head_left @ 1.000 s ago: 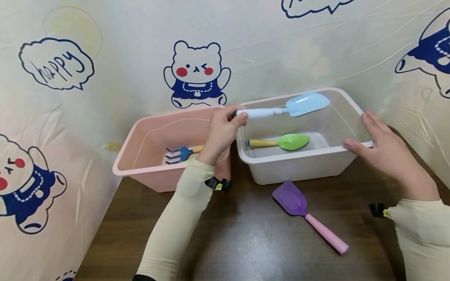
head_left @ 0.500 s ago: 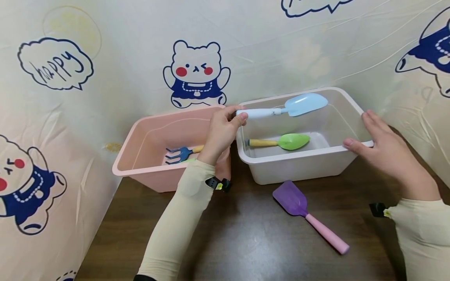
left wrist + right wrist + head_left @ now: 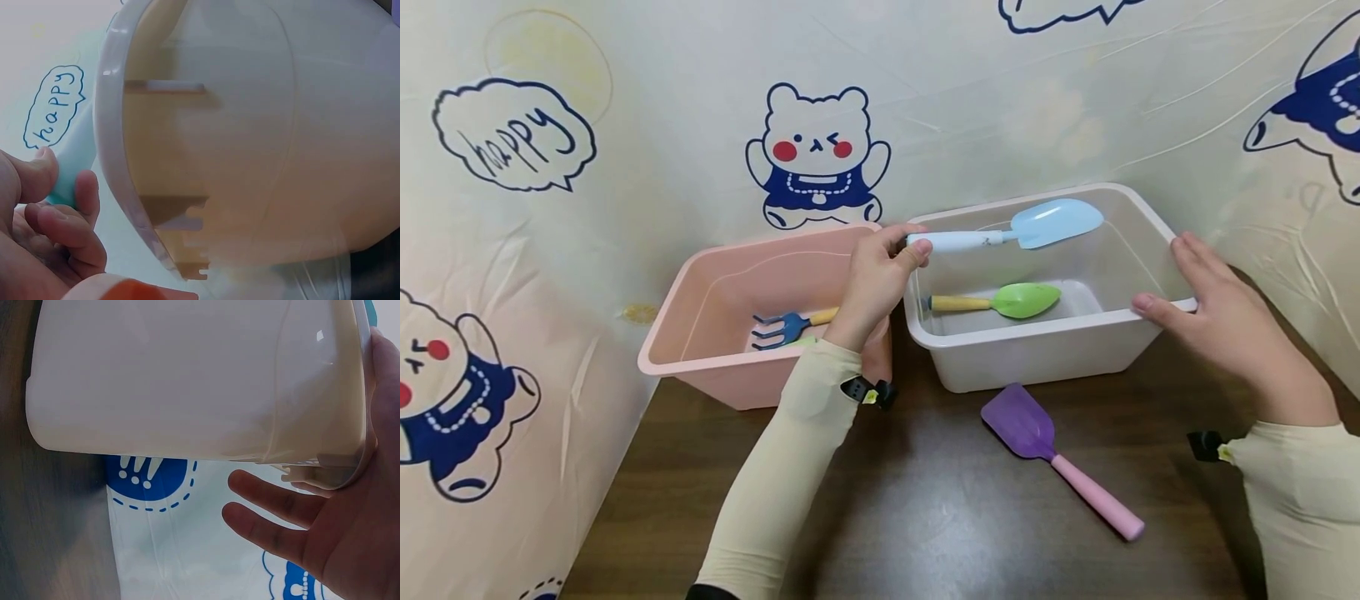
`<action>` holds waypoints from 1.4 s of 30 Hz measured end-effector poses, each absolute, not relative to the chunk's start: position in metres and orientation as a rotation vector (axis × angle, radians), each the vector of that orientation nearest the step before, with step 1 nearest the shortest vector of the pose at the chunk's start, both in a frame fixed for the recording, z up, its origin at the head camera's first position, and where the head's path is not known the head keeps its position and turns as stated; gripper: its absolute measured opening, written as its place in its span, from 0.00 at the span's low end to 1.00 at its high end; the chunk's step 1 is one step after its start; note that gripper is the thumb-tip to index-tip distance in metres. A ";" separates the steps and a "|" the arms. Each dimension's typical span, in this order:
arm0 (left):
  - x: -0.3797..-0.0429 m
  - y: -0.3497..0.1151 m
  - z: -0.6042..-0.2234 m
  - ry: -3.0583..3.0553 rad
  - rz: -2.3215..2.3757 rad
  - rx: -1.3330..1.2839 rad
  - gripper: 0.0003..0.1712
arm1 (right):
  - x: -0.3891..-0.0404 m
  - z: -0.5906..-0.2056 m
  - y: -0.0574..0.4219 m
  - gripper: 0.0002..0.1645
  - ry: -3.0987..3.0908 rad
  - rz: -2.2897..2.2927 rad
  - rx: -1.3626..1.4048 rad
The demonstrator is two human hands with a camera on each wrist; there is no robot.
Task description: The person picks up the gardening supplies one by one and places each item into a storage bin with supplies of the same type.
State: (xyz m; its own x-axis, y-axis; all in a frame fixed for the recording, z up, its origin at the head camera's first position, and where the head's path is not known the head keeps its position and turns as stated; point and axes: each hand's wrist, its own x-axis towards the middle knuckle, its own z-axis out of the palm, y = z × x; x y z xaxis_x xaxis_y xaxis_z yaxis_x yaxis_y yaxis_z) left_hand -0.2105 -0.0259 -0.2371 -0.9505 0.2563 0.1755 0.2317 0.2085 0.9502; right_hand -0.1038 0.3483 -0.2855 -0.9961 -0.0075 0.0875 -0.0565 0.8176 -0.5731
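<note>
My left hand (image 3: 880, 279) pinches the handle end of a light blue garden trowel (image 3: 1056, 222), thumb on top. The trowel lies level across the back of the grey bin (image 3: 1037, 362), its blade toward the right. In the left wrist view, fingers (image 3: 69, 234) curl at the pale blue handle. At the bin's front right corner, my right hand (image 3: 1232, 333) grips the rim between thumb and forefinger. Other fingers (image 3: 269, 537) stretch past the outside wall in the right wrist view. A green trowel (image 3: 1026, 301) with a yellow handle lies inside the bin.
A pink bin (image 3: 707, 387) stands to the left, holding a blue hand fork (image 3: 788, 328) and a partly hidden green thing (image 3: 802, 342). A purple spatula-shaped shovel (image 3: 1022, 423) with a pink handle lies on the dark wooden table (image 3: 917, 500). Behind hangs a printed cloth (image 3: 685, 108).
The light blue trowel shifts only very slightly in my left hand. My right hand stays on the grey bin's corner, and both bins keep their places.
</note>
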 end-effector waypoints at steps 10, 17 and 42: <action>-0.214 -0.018 -0.238 2.427 1.873 0.405 0.16 | -0.105 -0.287 0.350 0.56 -2.918 0.934 0.049; -0.214 -0.015 -0.237 2.385 1.881 0.398 0.17 | -0.105 -0.288 0.350 0.56 -2.910 0.928 0.056; -0.218 -0.015 -0.242 2.235 1.776 0.519 0.39 | -0.107 -0.288 0.349 0.55 -2.908 0.952 0.048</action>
State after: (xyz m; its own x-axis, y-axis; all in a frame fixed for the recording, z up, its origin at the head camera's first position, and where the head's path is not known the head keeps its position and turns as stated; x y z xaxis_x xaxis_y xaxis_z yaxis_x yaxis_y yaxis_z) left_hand -0.2177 -0.0155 -0.2416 -0.9083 0.4171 0.0330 0.1263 0.1980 0.9720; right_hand -0.1068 0.3490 -0.2880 -0.9962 -0.0049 0.0867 -0.0552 0.8064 -0.5888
